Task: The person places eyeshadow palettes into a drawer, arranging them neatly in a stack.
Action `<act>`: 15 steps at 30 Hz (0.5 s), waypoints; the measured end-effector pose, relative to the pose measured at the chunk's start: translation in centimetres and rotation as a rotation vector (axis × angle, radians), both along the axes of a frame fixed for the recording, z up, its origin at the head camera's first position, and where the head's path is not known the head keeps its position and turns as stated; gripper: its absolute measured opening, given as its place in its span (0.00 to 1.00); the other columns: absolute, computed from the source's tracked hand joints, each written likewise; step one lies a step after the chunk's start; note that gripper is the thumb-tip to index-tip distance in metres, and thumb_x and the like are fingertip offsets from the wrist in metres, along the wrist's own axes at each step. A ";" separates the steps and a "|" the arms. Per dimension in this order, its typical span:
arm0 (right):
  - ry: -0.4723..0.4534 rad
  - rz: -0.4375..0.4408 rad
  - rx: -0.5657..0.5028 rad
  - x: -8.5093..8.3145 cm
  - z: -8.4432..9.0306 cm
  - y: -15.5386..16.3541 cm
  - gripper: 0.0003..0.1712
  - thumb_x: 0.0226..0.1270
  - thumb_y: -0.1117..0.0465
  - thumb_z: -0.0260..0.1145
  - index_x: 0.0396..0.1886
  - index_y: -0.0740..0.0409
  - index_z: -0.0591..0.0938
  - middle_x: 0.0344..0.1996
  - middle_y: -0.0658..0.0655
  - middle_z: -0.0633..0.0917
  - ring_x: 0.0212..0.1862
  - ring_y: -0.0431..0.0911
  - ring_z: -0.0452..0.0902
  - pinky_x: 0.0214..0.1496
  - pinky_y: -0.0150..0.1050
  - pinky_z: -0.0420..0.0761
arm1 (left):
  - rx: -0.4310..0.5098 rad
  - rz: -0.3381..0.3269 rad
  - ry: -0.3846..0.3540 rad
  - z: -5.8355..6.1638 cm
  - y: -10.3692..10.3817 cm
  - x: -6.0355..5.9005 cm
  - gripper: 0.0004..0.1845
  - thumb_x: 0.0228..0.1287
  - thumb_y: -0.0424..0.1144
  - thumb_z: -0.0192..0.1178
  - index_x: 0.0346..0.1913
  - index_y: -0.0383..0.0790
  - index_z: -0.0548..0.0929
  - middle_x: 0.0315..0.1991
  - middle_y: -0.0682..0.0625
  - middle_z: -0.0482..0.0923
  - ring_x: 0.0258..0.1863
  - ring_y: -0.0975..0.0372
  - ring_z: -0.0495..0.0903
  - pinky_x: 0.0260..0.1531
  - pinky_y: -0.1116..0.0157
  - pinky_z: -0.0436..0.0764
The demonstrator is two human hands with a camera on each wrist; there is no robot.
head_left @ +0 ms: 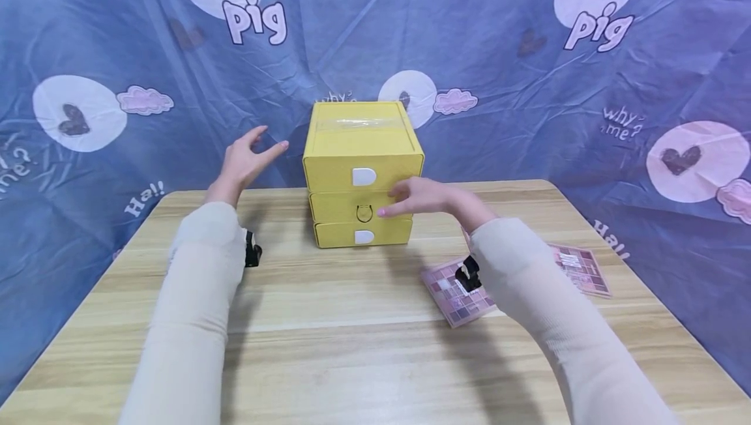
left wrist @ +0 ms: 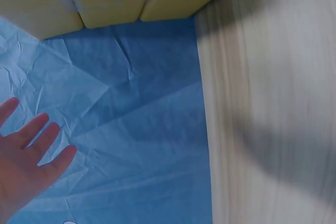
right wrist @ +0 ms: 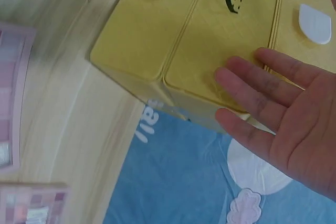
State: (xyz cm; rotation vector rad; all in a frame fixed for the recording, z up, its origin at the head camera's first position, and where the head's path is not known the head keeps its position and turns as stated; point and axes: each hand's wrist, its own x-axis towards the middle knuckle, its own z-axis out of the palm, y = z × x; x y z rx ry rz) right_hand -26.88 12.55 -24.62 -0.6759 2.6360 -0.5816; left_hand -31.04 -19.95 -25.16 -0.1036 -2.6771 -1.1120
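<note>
A yellow three-tier drawer box (head_left: pixel 364 135) stands at the back of the table, its drawer fronts facing me. White rounded tabs mark the top and bottom drawers; the middle drawer (head_left: pixel 334 208) carries a dark curved outline instead. My left hand (head_left: pixel 243 161) is raised to the left of the box, apart from it, thumb and fingers spread with nothing between them. In front of the box's right side, my right hand (head_left: pixel 425 197) has its fingers extended close to the middle drawer front. The right wrist view shows that hand (right wrist: pixel 294 114) palm-on, holding nothing.
Pink eyeshadow palettes lie at the right, one palette (head_left: pixel 454 301) partly under my right forearm and another palette (head_left: pixel 581 272) beyond it. The wooden table (head_left: pixel 352 360) ends at a blue printed cloth (head_left: pixel 469 14) hanging behind and at the sides.
</note>
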 end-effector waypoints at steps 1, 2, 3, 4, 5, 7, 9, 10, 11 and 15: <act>0.003 0.004 -0.010 0.0 -0.1 -0.2 0.46 0.47 0.37 0.60 0.58 0.66 0.64 0.51 0.61 0.72 0.53 0.51 0.65 0.54 0.43 0.62 | 0.024 0.006 0.008 0.0 0.1 -0.1 0.43 0.48 0.66 0.51 0.64 0.46 0.57 0.59 0.39 0.59 0.57 0.49 0.58 0.52 0.51 0.57; 0.003 0.005 -0.022 0.0 -0.2 -0.4 0.46 0.48 0.38 0.60 0.58 0.66 0.64 0.50 0.61 0.72 0.53 0.50 0.65 0.54 0.42 0.63 | 0.049 0.008 0.013 0.0 0.2 -0.2 0.42 0.48 0.65 0.51 0.64 0.47 0.58 0.59 0.39 0.59 0.56 0.50 0.58 0.52 0.52 0.58; 0.003 0.004 -0.034 0.0 -0.3 -0.5 0.45 0.48 0.38 0.61 0.58 0.66 0.65 0.50 0.61 0.73 0.52 0.50 0.66 0.53 0.42 0.63 | 0.070 0.010 0.020 0.0 0.3 -0.3 0.42 0.48 0.65 0.52 0.64 0.47 0.59 0.59 0.40 0.60 0.56 0.50 0.59 0.52 0.52 0.59; 0.002 0.003 -0.048 0.0 -0.3 -0.7 0.44 0.48 0.39 0.61 0.58 0.65 0.65 0.50 0.60 0.73 0.52 0.49 0.66 0.53 0.41 0.64 | 0.092 0.009 0.023 0.0 0.5 -0.4 0.41 0.47 0.65 0.52 0.64 0.47 0.59 0.59 0.40 0.60 0.56 0.50 0.59 0.52 0.53 0.59; 0.001 0.002 -0.063 0.0 -0.4 -0.9 0.44 0.48 0.39 0.61 0.57 0.65 0.65 0.49 0.60 0.73 0.51 0.49 0.67 0.52 0.41 0.64 | 0.114 0.006 0.024 0.0 0.6 -0.5 0.41 0.47 0.64 0.52 0.63 0.48 0.60 0.58 0.40 0.60 0.56 0.51 0.59 0.52 0.53 0.59; -0.007 -0.002 -0.100 -0.1 -0.6 -1.1 0.43 0.48 0.39 0.61 0.57 0.64 0.66 0.49 0.59 0.73 0.51 0.48 0.67 0.52 0.41 0.64 | 0.158 -0.006 0.029 0.0 0.9 -0.7 0.40 0.48 0.63 0.54 0.63 0.47 0.60 0.58 0.40 0.61 0.56 0.51 0.59 0.51 0.53 0.60; -0.019 -0.007 -0.146 -0.1 -0.9 -1.4 0.42 0.48 0.40 0.62 0.56 0.64 0.67 0.49 0.59 0.74 0.51 0.48 0.67 0.52 0.41 0.65 | 0.218 -0.023 0.036 0.0 1.3 -1.0 0.38 0.49 0.60 0.55 0.62 0.46 0.62 0.57 0.39 0.62 0.56 0.51 0.59 0.52 0.54 0.60; -0.022 -0.008 -0.168 -0.1 -1.0 -1.5 0.41 0.48 0.40 0.62 0.56 0.64 0.67 0.48 0.58 0.74 0.51 0.47 0.67 0.52 0.40 0.65 | 0.248 -0.032 0.038 -0.1 1.5 -1.1 0.37 0.50 0.58 0.56 0.62 0.45 0.62 0.57 0.39 0.62 0.56 0.52 0.59 0.52 0.55 0.60; -0.027 -0.011 -0.188 -0.1 -1.1 -1.6 0.41 0.48 0.40 0.62 0.55 0.64 0.68 0.48 0.58 0.74 0.50 0.47 0.67 0.52 0.40 0.65 | 0.284 -0.042 0.038 -0.1 1.7 -1.2 0.36 0.51 0.56 0.56 0.62 0.45 0.62 0.57 0.39 0.62 0.56 0.52 0.60 0.51 0.55 0.61; -0.031 -0.027 -0.267 -0.3 -1.5 -2.1 0.37 0.49 0.43 0.63 0.53 0.63 0.70 0.46 0.57 0.75 0.49 0.46 0.69 0.51 0.39 0.66 | 0.439 -0.089 0.005 -0.1 2.5 -1.5 0.33 0.53 0.52 0.57 0.61 0.44 0.63 0.57 0.40 0.62 0.55 0.54 0.62 0.48 0.54 0.64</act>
